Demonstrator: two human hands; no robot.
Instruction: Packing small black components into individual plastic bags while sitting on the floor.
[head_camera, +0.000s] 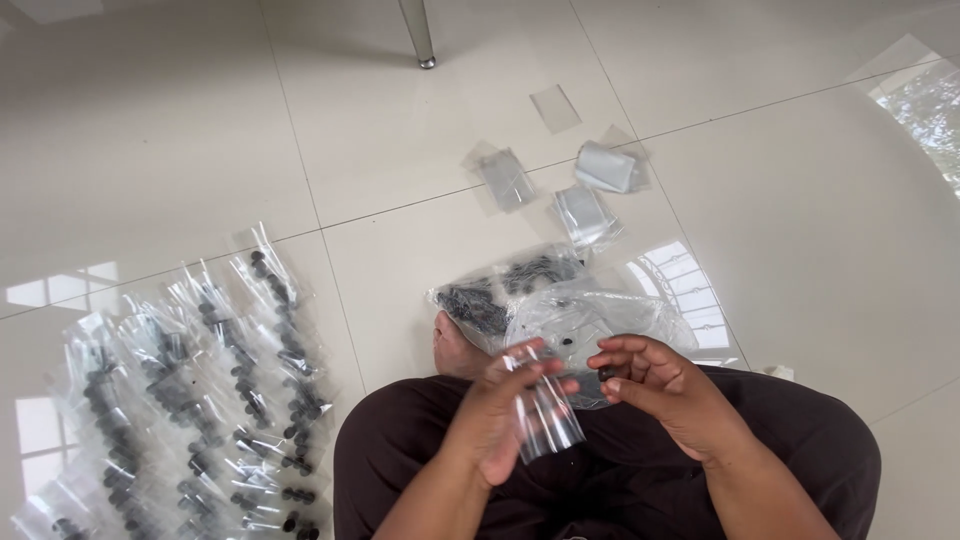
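Item noted — my left hand (497, 415) pinched a small clear bag (545, 410), right hand (655, 385) nipped a small black piece (606, 373); I judged the risk — mouth collapsing, piece dropping onto the floor (200, 130).

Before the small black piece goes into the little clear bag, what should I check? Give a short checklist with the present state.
1. Small clear bag held in left hand: ok.
2. Bag mouth open: cannot tell.
3. Small black piece pinched by right hand fingers: ok.
4. Piece close beside bag: ok.
5. Large supply bag within reach ahead: ok.
6. Filled bags lying apart on the left: ok.
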